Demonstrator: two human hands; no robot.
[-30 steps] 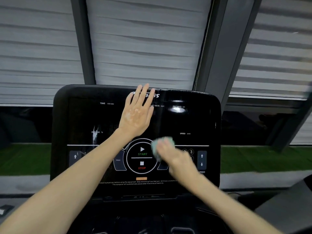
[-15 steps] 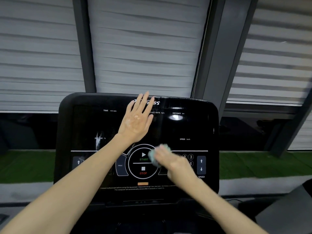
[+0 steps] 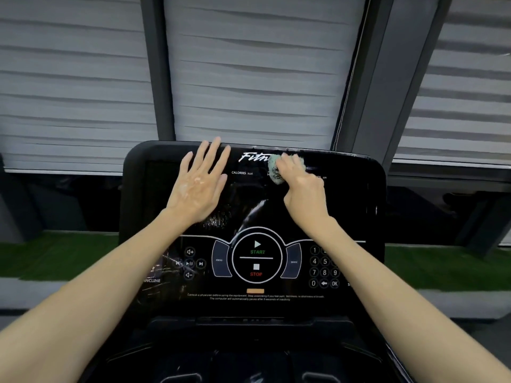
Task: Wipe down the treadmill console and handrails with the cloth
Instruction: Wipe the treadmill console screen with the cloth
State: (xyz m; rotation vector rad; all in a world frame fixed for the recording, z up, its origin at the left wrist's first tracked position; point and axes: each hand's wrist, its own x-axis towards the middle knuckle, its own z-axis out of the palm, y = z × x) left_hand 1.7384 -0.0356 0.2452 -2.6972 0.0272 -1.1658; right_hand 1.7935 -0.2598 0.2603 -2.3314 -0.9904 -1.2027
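A pale green cloth (image 3: 276,170), bunched and mostly hidden under our right hand (image 3: 302,189), which grips it, presses on the black treadmill console (image 3: 276,308) near its top edge, covering part of the logo (image 3: 253,157). Our left hand (image 3: 197,186) lies flat beside it, fingers spread. Bare screen (image 3: 348,200) stretches right.

A glossy black treadmill console (image 3: 345,217) fills the centre. The left hand (image 3: 197,189) lies flat, fingers spread, on its upper left. The right hand (image 3: 302,186) grips a crumpled pale-green cloth (image 3: 275,170) against its top edge, over the white logo.
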